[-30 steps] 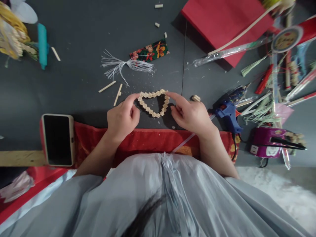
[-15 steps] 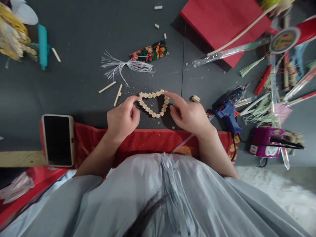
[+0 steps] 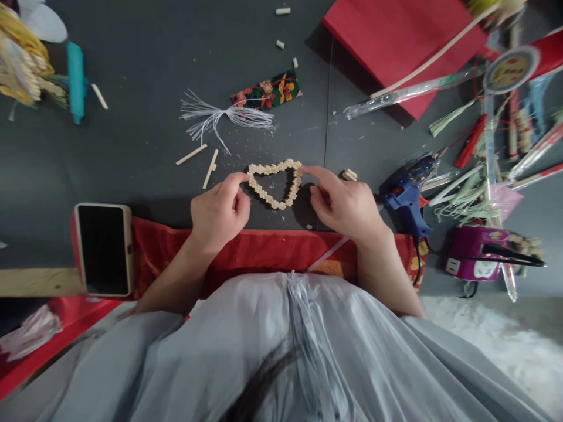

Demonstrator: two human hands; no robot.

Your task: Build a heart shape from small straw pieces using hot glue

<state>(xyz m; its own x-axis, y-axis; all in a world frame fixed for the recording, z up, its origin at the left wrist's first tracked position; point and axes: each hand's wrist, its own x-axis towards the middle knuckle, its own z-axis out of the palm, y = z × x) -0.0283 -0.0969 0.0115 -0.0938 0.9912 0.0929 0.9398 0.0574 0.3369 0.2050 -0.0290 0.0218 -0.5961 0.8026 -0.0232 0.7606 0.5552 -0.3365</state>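
Observation:
A heart-shaped ring of small cream-coloured pieces point(image 3: 276, 204) lies on the dark table point(image 3: 145, 146) in front of me. My left hand point(image 3: 222, 210) touches its upper left corner with the index fingertip; the thumb is apart and the other fingers are curled. At the upper right corner rests the index fingertip of my right hand point(image 3: 349, 208), its thumb apart below. Neither hand grips the ring. Beyond it are a bundle of white strands point(image 3: 226, 113) and a floral fabric strip point(image 3: 268, 92). Two thin sticks point(image 3: 210, 169) lie near my left hand.
A phone point(image 3: 104, 249) lies at the left on a red cloth point(image 3: 264, 252). To the right are a blue glue gun point(image 3: 407, 202), a purple power block point(image 3: 477, 253), tassels and plastic-wrapped sticks. A red paper item point(image 3: 400, 47) is at the upper right.
My right hand has shifted slightly to the right, and the ring's upper right corner has become more visible. My left hand has hardly moved.

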